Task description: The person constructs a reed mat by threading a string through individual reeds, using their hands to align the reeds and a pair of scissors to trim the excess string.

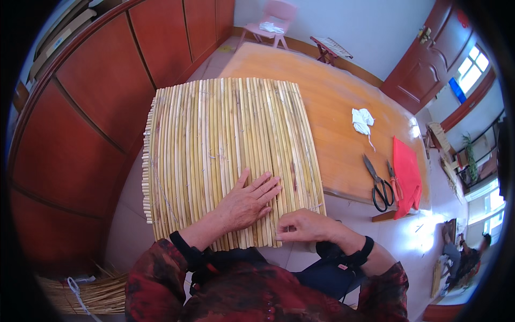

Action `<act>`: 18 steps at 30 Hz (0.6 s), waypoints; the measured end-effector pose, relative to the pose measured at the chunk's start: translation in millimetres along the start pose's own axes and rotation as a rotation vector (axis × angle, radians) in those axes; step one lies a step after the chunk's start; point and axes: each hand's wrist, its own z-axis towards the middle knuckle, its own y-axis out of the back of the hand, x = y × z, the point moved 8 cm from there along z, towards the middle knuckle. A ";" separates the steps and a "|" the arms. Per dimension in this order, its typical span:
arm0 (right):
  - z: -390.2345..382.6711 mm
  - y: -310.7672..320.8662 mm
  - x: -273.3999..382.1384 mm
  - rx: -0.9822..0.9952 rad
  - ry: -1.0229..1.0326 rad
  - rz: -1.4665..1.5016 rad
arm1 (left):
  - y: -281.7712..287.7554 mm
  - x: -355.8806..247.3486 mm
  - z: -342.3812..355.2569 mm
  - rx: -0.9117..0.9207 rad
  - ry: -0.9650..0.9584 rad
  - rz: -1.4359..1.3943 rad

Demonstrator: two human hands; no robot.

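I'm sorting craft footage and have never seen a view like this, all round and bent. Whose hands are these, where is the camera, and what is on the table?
There is no machine here: a person wears a wide-angle camera on the head, looking down, so straight edges curve. The left hand lies flat on a mat of reed stalks spread over a wooden table. The right hand pinches at the mat's near right edge; what it grips is too small to tell. Further right lie black scissors, a red bag and a white cloth.
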 end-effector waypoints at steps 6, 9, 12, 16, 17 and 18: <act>12.3 -1.9 4.7 0.006 -0.151 -0.208 | 4.5 -1.8 3.0 0.030 -0.003 -0.043; 0.1 -5.7 15.9 0.102 0.056 0.201 | 4.9 0.7 0.7 0.030 -0.017 -0.066; -27.2 6.7 32.5 0.125 0.139 0.288 | 4.9 0.6 -0.3 0.062 -0.020 -0.094; -35.7 17.2 39.4 -0.211 0.416 -0.129 | 2.3 -3.1 -1.0 0.059 -0.019 -0.075; -26.0 11.8 37.5 -0.160 0.337 0.015 | 2.9 -2.9 -1.6 0.049 -0.009 -0.063; -16.9 5.2 35.7 -0.106 0.256 0.159 | 5.9 -3.5 -1.1 0.054 -0.014 -0.061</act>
